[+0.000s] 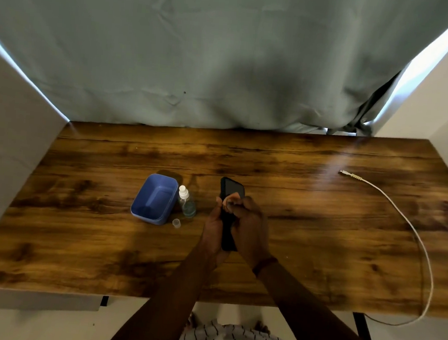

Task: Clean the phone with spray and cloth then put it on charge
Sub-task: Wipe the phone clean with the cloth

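Observation:
A black phone (231,190) is held above the middle of the wooden table (320,231), its top end pointing away from me. My left hand (214,230) grips its lower left edge. My right hand (250,225) pinches a small pale cloth (230,198) and presses it onto the phone's face. A small clear spray bottle (187,201) with a white nozzle stands just left of the phone, and its clear cap (176,223) lies on the table in front of it. The white charging cable (401,216) lies at the right, its plug end (343,173) pointing left.
A blue plastic tub (155,198) lies tipped beside the spray bottle on its left. A grey-green curtain (226,62) hangs behind the table's far edge. The cable runs off the table's front right edge. A black table leg (363,331) shows at the right front.

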